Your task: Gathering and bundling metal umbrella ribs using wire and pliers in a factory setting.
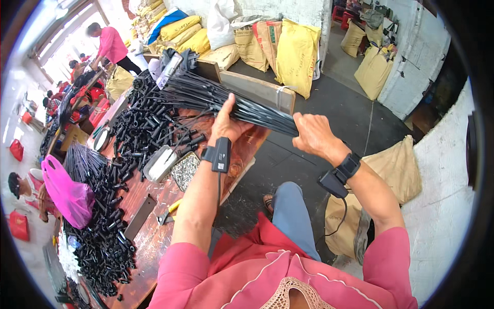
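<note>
Right hand (313, 133), 2 o'clock, clenched round one end of a bundle of long thin black rods (262, 114) lying toward 12; left hand (226, 126), 11 o'clock, against its underside, thumb up, fingers mostly hidden, can't tell if closed. Reddish-brown wooden counter (163, 191), 8 o'clock, carries piled short black tubes (149, 123), 10 o'clock.

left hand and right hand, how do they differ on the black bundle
The left hand touches the black bundle partway along; the right hand grips one end. The left hand's thumb sticks up, while the right hand is curled closed. Both wrists wear black devices.
</note>
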`<state>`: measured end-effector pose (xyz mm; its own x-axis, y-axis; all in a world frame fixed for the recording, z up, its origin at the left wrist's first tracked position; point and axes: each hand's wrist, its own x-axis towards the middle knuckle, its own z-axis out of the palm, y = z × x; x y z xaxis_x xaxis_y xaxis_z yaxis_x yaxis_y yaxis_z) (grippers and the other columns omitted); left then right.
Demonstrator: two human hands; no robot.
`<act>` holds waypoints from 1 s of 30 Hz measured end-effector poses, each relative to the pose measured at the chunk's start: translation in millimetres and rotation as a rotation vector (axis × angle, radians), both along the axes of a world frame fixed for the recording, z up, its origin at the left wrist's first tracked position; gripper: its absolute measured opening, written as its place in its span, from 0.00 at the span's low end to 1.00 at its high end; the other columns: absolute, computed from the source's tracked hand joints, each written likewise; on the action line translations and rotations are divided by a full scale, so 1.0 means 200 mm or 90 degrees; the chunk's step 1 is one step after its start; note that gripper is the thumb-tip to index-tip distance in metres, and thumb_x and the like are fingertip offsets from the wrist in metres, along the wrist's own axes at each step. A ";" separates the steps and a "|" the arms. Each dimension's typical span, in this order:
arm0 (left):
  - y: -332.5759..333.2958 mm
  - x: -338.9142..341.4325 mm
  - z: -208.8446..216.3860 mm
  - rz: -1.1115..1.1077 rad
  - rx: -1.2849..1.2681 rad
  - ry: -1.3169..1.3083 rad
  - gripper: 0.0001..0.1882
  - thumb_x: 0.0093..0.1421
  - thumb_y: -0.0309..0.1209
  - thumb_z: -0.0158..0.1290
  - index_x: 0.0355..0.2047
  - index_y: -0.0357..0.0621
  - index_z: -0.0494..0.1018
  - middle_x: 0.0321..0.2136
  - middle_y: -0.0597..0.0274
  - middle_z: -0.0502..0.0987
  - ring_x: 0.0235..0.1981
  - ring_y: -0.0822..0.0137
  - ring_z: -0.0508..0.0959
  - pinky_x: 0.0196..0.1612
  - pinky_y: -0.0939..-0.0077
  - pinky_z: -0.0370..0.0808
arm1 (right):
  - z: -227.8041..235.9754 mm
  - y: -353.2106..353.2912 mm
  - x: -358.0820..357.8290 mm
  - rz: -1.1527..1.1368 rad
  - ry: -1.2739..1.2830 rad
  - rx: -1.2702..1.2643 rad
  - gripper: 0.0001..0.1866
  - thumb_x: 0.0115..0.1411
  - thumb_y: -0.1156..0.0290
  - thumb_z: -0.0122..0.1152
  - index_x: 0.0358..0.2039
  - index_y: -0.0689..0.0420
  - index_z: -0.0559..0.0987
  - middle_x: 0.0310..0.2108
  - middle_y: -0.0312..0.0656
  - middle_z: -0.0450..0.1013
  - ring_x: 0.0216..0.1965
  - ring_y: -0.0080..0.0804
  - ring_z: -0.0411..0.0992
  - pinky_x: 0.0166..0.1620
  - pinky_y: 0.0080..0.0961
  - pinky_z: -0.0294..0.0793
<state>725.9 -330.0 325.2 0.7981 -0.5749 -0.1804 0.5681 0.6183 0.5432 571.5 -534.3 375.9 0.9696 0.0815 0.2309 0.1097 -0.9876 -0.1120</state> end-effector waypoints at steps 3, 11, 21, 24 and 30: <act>0.02 0.02 -0.04 0.010 0.093 0.029 0.26 0.56 0.43 0.62 0.50 0.47 0.69 0.49 0.56 0.73 0.52 0.49 0.71 0.53 0.37 0.65 | -0.06 0.00 0.00 -0.016 0.036 0.039 0.13 0.40 0.72 0.58 0.26 0.66 0.71 0.24 0.60 0.74 0.30 0.59 0.75 0.35 0.49 0.73; 0.06 -0.01 -0.02 0.150 0.176 0.103 0.37 0.58 0.41 0.60 0.60 0.43 0.53 0.55 0.36 0.61 0.57 0.38 0.64 0.59 0.36 0.60 | -0.08 -0.14 0.15 -0.097 0.179 0.074 0.18 0.39 0.72 0.63 0.31 0.67 0.73 0.31 0.60 0.75 0.38 0.57 0.75 0.41 0.44 0.74; -0.04 0.00 0.09 0.275 0.539 -0.009 0.33 0.59 0.46 0.52 0.55 0.34 0.58 0.49 0.33 0.66 0.37 0.32 0.76 0.41 0.40 0.75 | -0.08 -0.19 0.11 -0.081 0.148 -0.010 0.41 0.34 0.53 0.75 0.45 0.64 0.70 0.41 0.53 0.70 0.46 0.50 0.66 0.47 0.41 0.65; -0.01 0.06 0.11 0.226 0.624 -0.096 0.36 0.57 0.44 0.56 0.57 0.33 0.55 0.50 0.33 0.65 0.38 0.30 0.75 0.41 0.35 0.73 | -0.02 -0.19 0.04 -0.071 0.158 0.003 0.42 0.36 0.52 0.74 0.49 0.63 0.70 0.43 0.52 0.68 0.47 0.48 0.64 0.49 0.39 0.63; 0.31 0.33 -0.05 0.256 1.053 -0.262 0.36 0.54 0.58 0.54 0.36 0.28 0.73 0.30 0.40 0.76 0.25 0.46 0.79 0.29 0.52 0.78 | 0.10 -0.25 -0.13 -0.022 0.022 0.129 0.25 0.49 0.57 0.65 0.45 0.58 0.74 0.42 0.48 0.69 0.47 0.47 0.65 0.48 0.39 0.64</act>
<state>792.5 -268.0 315.2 0.9722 0.2170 -0.0878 0.2082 -0.6304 0.7479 546.3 -583.7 395.0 0.9785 0.0039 0.2060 0.0696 -0.9474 -0.3124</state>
